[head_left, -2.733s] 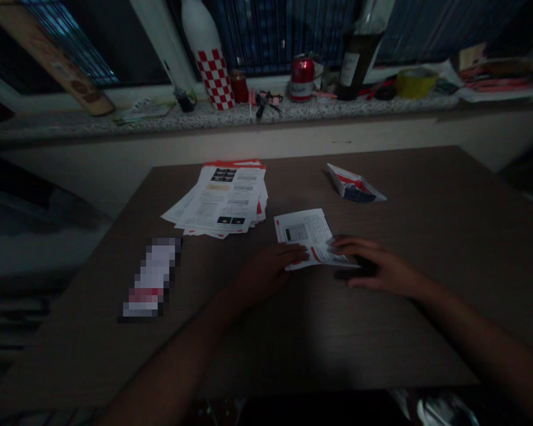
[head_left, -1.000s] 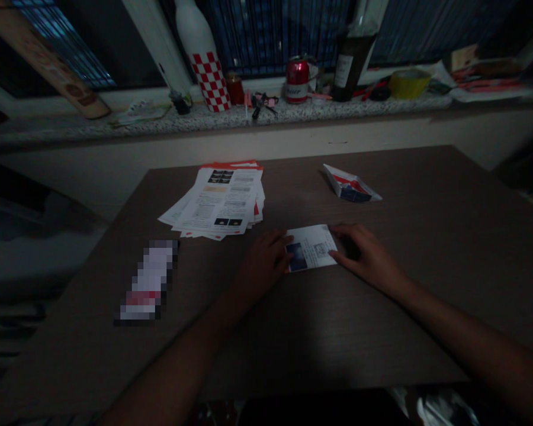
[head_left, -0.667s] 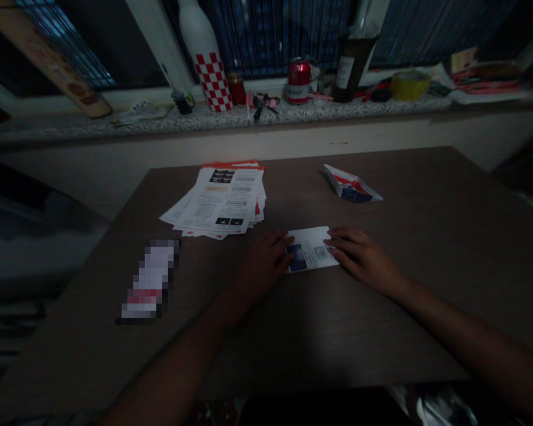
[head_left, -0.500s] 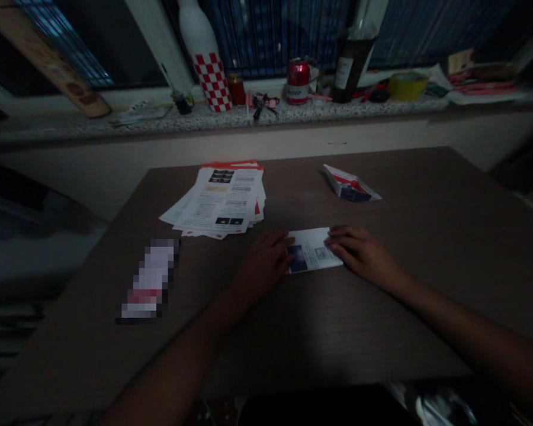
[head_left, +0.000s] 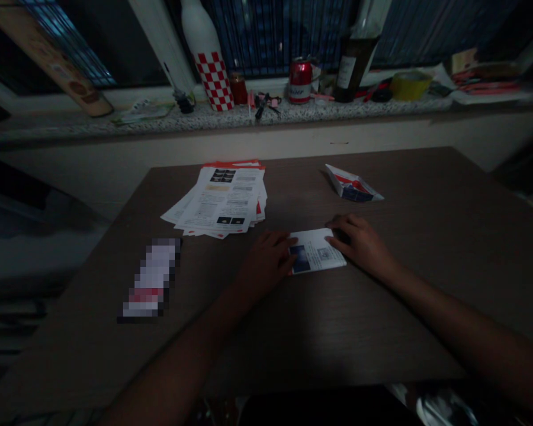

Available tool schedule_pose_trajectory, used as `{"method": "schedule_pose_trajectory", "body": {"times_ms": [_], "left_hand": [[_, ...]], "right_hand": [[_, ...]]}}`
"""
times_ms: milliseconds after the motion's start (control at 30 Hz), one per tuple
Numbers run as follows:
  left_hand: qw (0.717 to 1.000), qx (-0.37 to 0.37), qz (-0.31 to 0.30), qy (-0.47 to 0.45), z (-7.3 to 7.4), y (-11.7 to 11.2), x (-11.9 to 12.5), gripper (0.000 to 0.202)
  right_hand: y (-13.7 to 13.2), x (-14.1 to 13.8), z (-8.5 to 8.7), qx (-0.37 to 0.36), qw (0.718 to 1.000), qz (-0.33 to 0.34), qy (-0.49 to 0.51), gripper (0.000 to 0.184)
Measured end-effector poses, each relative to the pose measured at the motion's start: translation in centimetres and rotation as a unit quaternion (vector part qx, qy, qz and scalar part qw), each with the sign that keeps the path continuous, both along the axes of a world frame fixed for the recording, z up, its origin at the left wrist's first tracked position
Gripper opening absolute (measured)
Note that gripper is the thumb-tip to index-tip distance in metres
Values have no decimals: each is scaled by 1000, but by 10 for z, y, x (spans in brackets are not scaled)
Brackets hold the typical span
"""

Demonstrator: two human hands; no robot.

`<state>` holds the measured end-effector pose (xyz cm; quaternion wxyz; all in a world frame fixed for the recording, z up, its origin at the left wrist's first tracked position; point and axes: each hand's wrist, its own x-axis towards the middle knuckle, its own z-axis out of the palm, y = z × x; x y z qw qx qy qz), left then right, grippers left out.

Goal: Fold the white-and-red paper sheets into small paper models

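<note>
On the worktop (head_left: 395, 331), a folded leaflet (head_left: 316, 251) lies between the left hand (head_left: 264, 263) and right hand (head_left: 357, 239), both touching it. A stack of leaflets (head_left: 220, 198) lies behind-left, a folded sheet (head_left: 353, 186) behind-right, a pixelated item (head_left: 151, 278) farther left. Behind the worktop, a sill (head_left: 195, 123) holds a can (head_left: 300, 80) and a bottle (head_left: 355, 62).

A folded white leaflet (head_left: 315, 251) lies flat between the left hand (head_left: 264, 263) and the right hand (head_left: 357, 241), both touching its edges, showing a blue panel (head_left: 299, 259) and a small square print (head_left: 323, 254), perhaps a QR code.
</note>
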<state>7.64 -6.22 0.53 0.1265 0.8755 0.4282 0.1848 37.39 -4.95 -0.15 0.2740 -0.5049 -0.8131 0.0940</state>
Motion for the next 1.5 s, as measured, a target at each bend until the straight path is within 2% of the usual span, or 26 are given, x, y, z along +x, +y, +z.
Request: {"method": "schedule_pose_trajectory", "body": {"times_ms": [267,600,800,1000,1067,1167,1333,1500], "left_hand": [[1000,-2,10,-11,-1,3,1,35],[999,-32,28,-6,7,9,3,37],[999,-27,39,3,15,15,8,22],[996,-62,65,0,25,25,18,15],[995,-52,81,6,24,25,19,10],[995,-33,97,6,17,23,19,21],[995,-25,98,-11,7,22,16,21],[994,-34,104,-28,4,24,16,20]], "right_hand": [[6,1,-4,-12,1000,11,21,20],[10,-1,-1,-21,999,16,21,13],[15,-3,-1,-33,999,2,21,10],[14,-2,-3,-42,998,1,40,10],[14,-2,-3,-45,998,3,45,9],[13,-2,-2,-47,998,6,51,9],[11,-3,-1,-45,998,0,51,9],[12,-2,-3,-41,998,-6,50,8]]}}
